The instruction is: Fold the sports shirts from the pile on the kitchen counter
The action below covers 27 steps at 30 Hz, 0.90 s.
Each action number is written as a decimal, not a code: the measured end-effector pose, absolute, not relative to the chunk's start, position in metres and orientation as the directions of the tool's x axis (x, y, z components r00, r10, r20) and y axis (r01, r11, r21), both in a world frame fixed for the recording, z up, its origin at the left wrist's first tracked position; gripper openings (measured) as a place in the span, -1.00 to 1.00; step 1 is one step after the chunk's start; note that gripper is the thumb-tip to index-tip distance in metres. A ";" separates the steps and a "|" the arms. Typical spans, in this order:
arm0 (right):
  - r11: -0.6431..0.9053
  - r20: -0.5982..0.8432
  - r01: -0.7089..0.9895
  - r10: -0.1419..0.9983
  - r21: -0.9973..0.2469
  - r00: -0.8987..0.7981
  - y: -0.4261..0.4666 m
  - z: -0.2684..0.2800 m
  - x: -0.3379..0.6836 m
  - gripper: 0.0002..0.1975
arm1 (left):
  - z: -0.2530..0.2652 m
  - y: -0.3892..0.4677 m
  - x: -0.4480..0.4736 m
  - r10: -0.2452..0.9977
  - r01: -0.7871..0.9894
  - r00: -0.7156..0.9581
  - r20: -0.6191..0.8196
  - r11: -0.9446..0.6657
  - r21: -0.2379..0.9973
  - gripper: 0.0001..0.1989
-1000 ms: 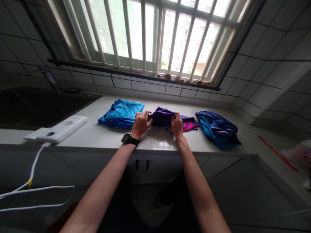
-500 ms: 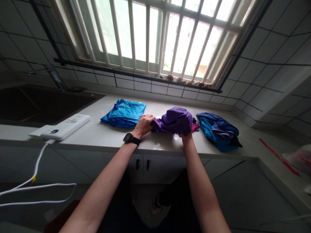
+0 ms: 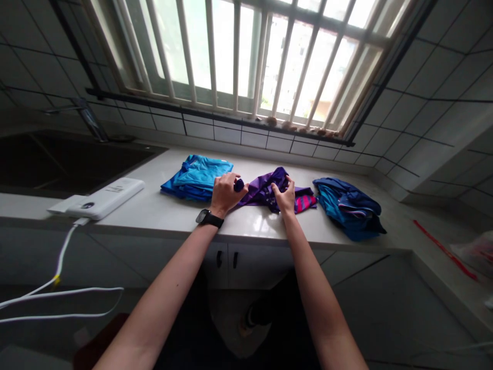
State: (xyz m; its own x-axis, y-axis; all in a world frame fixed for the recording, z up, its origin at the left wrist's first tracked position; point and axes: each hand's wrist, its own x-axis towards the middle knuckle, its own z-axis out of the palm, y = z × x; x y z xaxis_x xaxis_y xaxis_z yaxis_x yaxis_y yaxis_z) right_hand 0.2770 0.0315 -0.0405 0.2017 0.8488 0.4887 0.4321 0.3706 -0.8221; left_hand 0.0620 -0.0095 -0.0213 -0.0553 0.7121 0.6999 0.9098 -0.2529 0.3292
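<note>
A crumpled purple garment [image 3: 262, 189], with a pink-and-purple striped part showing at its right end, lies on the counter before me. My left hand [image 3: 226, 194], a black watch at its wrist, is closed round the garment's left end, and a dark purple bit pokes out between thumb and fingers. On the garment's right part, my right hand [image 3: 285, 198] has thumb and fingertips pinching the cloth. Just left of my left hand is a folded stack of blue clothing [image 3: 198, 177]. Beyond the striped end, to the right, sits a looser pile of blue and navy clothing [image 3: 348, 208].
A white power bank [image 3: 106, 198] with a white cable [image 3: 63, 252] stands at the counter's left, near the dark sink [image 3: 46, 164] and tap [image 3: 90, 121]. A red strip [image 3: 442, 249] and a clear plastic bag [image 3: 479, 252] lie right. A barred window [image 3: 239, 61] is behind.
My right hand, covered by the purple cloth before, now shows on top of it. The garment has flattened and more of its striped part shows. My left hand has lifted slightly and gripped its end.
</note>
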 end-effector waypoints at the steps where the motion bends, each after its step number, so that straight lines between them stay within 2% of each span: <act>1: 0.365 0.506 0.481 0.838 -0.797 0.203 0.030 -0.040 0.276 -0.48 | -0.021 -0.010 0.063 0.729 0.916 -0.039 0.684 -0.247 0.315 -0.78; 4: 0.332 0.534 0.588 0.820 -0.737 0.207 0.024 -0.036 0.276 -0.66 | -0.019 -0.012 0.060 0.729 0.925 -0.062 0.681 -0.214 0.313 -0.85; 8: 0.232 0.564 0.674 0.759 -0.702 0.325 0.015 -0.025 0.279 -0.70 | -0.016 -0.017 0.054 0.652 0.923 -0.184 0.736 -0.144 0.358 -0.61; 10: 0.195 0.571 0.688 0.731 -0.699 0.373 0.011 -0.020 0.280 -0.67 | -0.014 -0.020 0.056 0.646 0.926 -0.177 0.742 -0.146 0.348 -0.59; 13: 0.187 0.572 0.694 0.729 -0.695 0.376 0.007 -0.017 0.277 -0.62 | -0.013 -0.022 0.064 0.708 0.925 0.017 0.706 -0.279 0.256 -0.67; 16: 0.203 0.557 0.695 0.762 -0.690 0.330 0.006 -0.017 0.273 -0.59 | -0.015 -0.021 0.070 0.751 0.889 0.251 0.610 -0.428 0.161 -0.58; 19: 0.237 0.549 0.686 0.788 -0.688 0.279 0.006 -0.019 0.272 -0.58 | -0.020 -0.018 0.071 0.788 0.880 0.334 0.517 -0.457 0.128 -0.63; 23: 0.266 0.550 0.676 0.798 -0.687 0.245 0.008 -0.021 0.272 -0.55 | -0.022 -0.015 0.068 0.809 0.900 0.289 0.512 -0.411 0.142 -0.73; 27: 0.257 0.548 0.678 0.797 -0.689 0.254 0.011 -0.023 0.274 -0.51 | -0.018 -0.015 0.064 0.763 0.934 0.059 0.644 -0.270 0.233 -0.74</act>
State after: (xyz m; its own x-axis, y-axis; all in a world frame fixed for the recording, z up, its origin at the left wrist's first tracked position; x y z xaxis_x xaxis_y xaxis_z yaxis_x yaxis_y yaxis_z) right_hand 0.2738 0.0113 -0.0229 0.2543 0.7971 0.5477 0.6779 0.2570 -0.6888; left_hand 0.0641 -0.0152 -0.0182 0.0593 0.7630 0.6437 0.9342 -0.2696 0.2335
